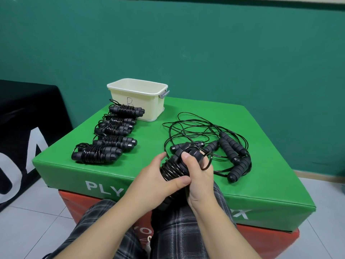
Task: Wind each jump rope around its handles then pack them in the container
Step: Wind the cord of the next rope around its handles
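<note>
Nearest, a part-wound jump rope (pixel 175 168) is clamped by both hands, L hand (pixel 158 176) on coils, R hand (pixel 196 174) round handles, over the green box (pixel 130 169) edge. Cord prob. light, springy, slick; best held at foam handles. Beyond: loose ropes (pixel 214 139), wound bundles (pixel 112 135), container (pixel 138 98).

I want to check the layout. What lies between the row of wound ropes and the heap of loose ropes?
In the head view, only bare green box top separates the wound ropes from the loose ropes.
</note>
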`<state>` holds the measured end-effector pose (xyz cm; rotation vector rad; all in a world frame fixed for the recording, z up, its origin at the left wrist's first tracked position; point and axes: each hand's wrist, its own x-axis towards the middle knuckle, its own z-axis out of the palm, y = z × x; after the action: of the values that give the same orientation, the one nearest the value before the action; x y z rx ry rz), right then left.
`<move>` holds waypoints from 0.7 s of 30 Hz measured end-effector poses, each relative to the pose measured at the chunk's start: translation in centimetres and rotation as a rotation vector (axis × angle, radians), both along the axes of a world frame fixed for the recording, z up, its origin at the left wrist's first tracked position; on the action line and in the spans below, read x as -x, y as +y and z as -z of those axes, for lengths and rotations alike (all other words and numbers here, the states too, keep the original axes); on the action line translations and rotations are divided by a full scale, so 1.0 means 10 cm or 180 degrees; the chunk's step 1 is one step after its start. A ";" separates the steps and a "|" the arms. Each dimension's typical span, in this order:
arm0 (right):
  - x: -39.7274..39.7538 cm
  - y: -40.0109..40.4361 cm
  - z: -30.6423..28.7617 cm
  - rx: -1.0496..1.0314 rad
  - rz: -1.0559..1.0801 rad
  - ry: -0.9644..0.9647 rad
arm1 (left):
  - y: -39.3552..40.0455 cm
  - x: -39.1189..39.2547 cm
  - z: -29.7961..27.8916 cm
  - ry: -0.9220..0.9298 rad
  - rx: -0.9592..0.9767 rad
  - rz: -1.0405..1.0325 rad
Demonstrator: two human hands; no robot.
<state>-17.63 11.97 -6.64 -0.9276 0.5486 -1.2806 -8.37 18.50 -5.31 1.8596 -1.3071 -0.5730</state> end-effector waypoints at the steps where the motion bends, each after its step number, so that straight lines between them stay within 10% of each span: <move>1: 0.00 -0.01 0.01 0.0004 -0.0017 -0.0026 | 0.00 0.00 0.01 0.0017 0.0059 0.0014; 21: -0.07 -0.06 0.10 -0.0144 0.0013 -0.0265 | -0.01 -0.10 0.16 0.0719 0.0652 0.0005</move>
<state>-16.92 11.32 -7.61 -0.8323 0.5126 -1.2995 -7.39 18.37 -6.93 1.5783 -1.1714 -0.6072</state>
